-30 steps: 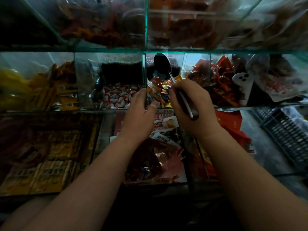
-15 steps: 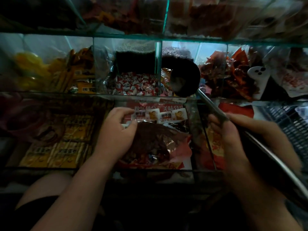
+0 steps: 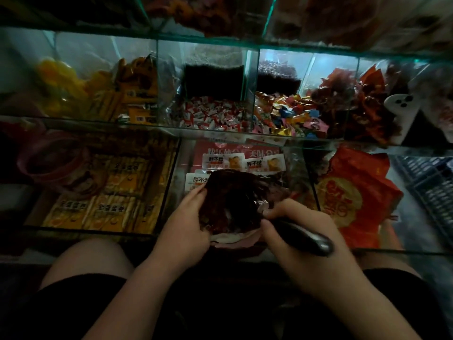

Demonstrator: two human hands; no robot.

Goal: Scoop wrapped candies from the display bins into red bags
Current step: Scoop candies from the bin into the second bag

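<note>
Head view: emptying step, judged. Left hand fingers grip the red bag; right hand fingers wrap the scoop handle. Next: withdraw the scoop cleanly, keeping the bag open.

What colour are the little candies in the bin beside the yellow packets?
White candies with red markings, head view.

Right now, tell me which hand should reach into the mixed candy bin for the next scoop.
Right. The right hand grips the scoop by its handle. The left hand holds the red bag by its edge, and letting go would likely let the bag slump.
</note>
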